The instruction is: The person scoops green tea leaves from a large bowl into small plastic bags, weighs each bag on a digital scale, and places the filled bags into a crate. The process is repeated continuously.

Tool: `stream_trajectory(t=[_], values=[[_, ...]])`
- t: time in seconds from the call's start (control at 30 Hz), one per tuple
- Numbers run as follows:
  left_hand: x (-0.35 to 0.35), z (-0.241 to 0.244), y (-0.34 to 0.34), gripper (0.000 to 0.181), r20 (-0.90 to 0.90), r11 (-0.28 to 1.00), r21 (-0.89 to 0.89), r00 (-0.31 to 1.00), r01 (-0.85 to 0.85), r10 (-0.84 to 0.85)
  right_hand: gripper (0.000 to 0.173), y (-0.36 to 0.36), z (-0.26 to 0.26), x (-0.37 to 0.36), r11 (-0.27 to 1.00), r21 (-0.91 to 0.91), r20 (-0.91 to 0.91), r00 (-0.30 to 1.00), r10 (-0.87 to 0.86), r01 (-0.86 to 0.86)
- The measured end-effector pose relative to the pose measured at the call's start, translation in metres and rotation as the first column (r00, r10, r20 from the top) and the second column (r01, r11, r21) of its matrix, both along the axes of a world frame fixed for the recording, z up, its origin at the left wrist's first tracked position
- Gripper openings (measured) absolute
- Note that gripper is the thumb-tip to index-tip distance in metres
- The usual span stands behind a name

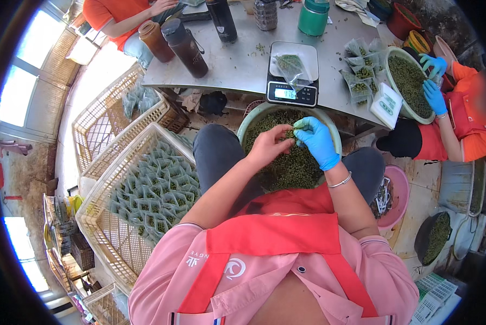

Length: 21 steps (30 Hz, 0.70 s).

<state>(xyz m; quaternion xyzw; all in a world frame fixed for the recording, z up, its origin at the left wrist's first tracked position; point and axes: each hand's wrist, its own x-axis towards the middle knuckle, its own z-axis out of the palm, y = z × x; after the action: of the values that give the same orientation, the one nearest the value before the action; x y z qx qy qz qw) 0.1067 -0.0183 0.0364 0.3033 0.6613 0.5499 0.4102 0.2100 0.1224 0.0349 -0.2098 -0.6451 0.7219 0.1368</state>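
My bare left hand (270, 145) and my right hand (317, 140), in a blue glove, meet above a round basin (247, 122) between my knees. The basin holds a mass of small green grains or berries (291, 172). Between my fingertips is a small cluster of green berries (290, 137); both hands pinch at it. Just beyond the basin, a digital kitchen scale (273, 83) sits at the table's edge, its display lit. On its plate lies a clear plastic bag (293, 68) with green contents.
A plastic crate (117, 243) of filled bags stands at my left, another crate (100, 118) behind it. Bottles (186, 48) and a green jar (314, 18) stand on the metal table (243, 61). At right, a gloved co-worker (462, 105) works over a basin (430, 118); a pink basin (403, 199) is below.
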Motion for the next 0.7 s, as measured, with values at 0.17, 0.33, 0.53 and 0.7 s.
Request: stream_trajectory(t=[0.17,0.33,0.53,0.7], values=[[-0.004,-0.007,-0.006,0.033,0.145,0.997,0.059,0.989,-0.051,0.042,0.015,0.010,-0.006,0.005,0.828,-0.554,-0.010,0.995,-0.102,0.079],[-0.013,-0.006,-0.006,0.024,-0.040,0.998,-0.017,0.997,-0.064,0.063,0.015,0.011,-0.009,0.001,0.661,-0.748,-0.086,0.982,-0.170,0.049],[-0.026,-0.014,-0.026,0.020,-0.536,0.962,-0.225,0.844,-0.157,0.012,0.014,0.029,0.003,-0.008,0.614,-0.788,-0.251,0.930,-0.267,-0.037],[-0.015,-0.049,-0.041,0.020,-0.248,0.985,-0.092,0.962,-0.145,0.118,0.017,0.041,0.008,-0.025,0.784,-0.620,-0.269,0.933,-0.239,0.023]])
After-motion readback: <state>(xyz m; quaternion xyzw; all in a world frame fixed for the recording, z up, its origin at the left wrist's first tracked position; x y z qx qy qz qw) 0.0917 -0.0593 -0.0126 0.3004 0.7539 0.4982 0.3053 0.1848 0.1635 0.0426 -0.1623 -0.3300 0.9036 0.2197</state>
